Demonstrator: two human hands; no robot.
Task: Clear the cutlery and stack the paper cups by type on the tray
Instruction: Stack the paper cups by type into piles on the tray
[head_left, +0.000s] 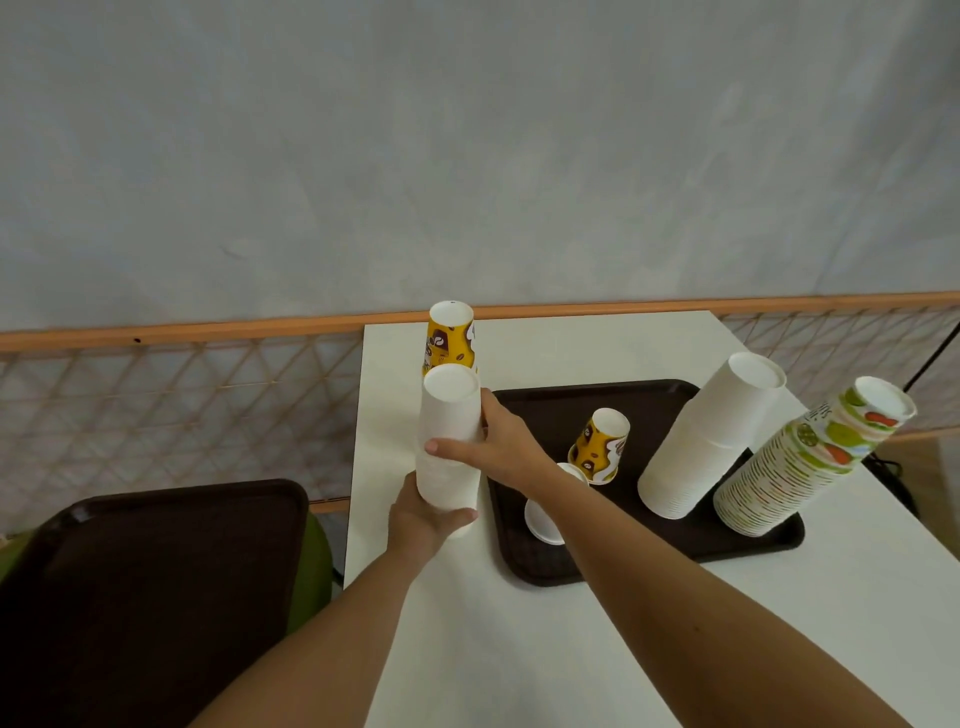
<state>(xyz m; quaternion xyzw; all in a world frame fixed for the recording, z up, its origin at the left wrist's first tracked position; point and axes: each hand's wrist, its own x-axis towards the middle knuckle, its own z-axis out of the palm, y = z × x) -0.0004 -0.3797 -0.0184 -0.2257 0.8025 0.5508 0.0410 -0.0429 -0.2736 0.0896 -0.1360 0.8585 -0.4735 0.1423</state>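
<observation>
A stack of upside-down plain white cups (449, 436) stands at the left of the white table. My left hand (421, 514) grips its base and my right hand (493, 441) grips its middle. Behind it stands a yellow coffee-print cup stack (451, 338). On the dark brown tray (540, 561) sit a single yellow cup (600, 447), a small white cup (543, 522) partly hidden by my right forearm, a tall white stack (711, 436) and a tall fruit-print stack (810, 457). No cutlery is visible.
A second dark tray (156, 571) rests on a green seat to the left, below the table's level. A lattice fence with an orange rail (208, 332) runs behind. The white table (779, 623) has bare surface at the front right.
</observation>
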